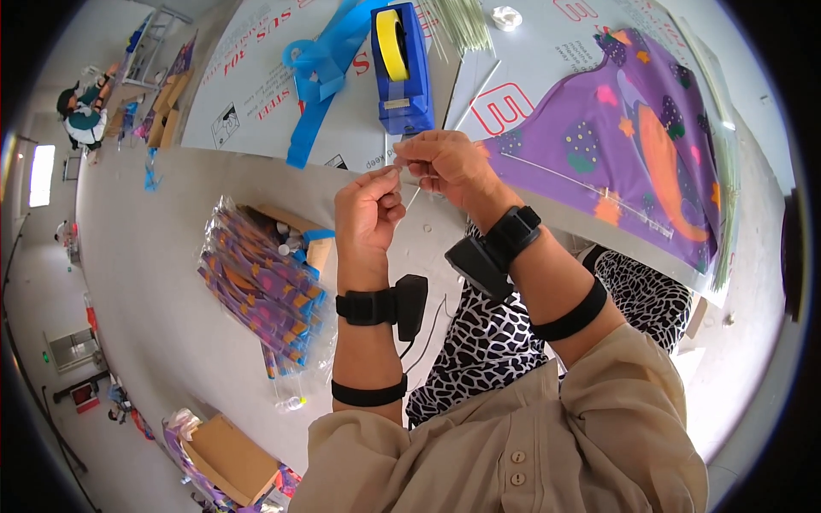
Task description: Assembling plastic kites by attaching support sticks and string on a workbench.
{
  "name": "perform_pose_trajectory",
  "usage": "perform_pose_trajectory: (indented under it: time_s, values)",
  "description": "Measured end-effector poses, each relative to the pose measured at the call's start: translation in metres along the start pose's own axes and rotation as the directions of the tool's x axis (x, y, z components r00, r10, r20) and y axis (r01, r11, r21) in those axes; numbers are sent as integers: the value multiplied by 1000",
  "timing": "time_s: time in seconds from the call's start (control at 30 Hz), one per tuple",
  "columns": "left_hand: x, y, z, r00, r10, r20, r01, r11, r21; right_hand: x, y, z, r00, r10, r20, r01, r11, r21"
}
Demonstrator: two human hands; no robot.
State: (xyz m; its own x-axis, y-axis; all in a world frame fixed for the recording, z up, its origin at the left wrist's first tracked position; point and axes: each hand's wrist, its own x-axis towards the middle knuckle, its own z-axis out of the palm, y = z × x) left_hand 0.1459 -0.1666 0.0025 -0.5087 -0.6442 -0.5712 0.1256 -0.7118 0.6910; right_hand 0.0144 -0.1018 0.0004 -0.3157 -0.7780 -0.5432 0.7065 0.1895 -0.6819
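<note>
Dispenser (pixel 405 107) in blue, with a yellow-cored roll (pixel 392 47), stands on the table (pixel 256 94) near its front edge, just beyond the person's two hands. The right hand (pixel 449 167) is just below its near end, thumb and forefinger pressed together; the left hand (pixel 368 205) is close beside, a little lower, also pinched. Both grips are narrow — what lies between the fingertips is too small to tell, though something thin and clear seems to show there. Black straps (pixel 368 308) ring both wrists and forearms. To the right, a purple cloth (pixel 633 158) with orange stars spreads over the table, a clear stick (pixel 590 196) lying across it. Left of the dispenser trails a blue ribbon (pixel 315 120), looped and crumpled; beyond lie a bunch of pale sticks (pixel 462 24) and a white wad (pixel 506 18). Lower left of the table is a plastic-wrapped purple bundle (pixel 265 286) — farther off, an open box (pixel 231 457) and another person (pixel 85 111).
</note>
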Motion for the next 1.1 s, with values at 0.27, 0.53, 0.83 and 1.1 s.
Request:
perform_pose_trajectory:
  time_s: [0.27,0.53,0.83,1.1]
  values:
    - [-1,-8,4,998,57,-15,-57,998,26,5,11,1,993,-82,-81,86,995,46]
    - [-8,-17,-7,989,138,-53,-133,987,86,2,10,7,989,-43,-143,41,999,-18]
    - [-20,-23,-17,986,145,-84,-141,988,57,0,6,3,999,-23,-49,23,1000,-4]
    - [-11,-24,4,950,301,-89,-277,937,211,-2,3,4,999,24,-38,-21,997,72]
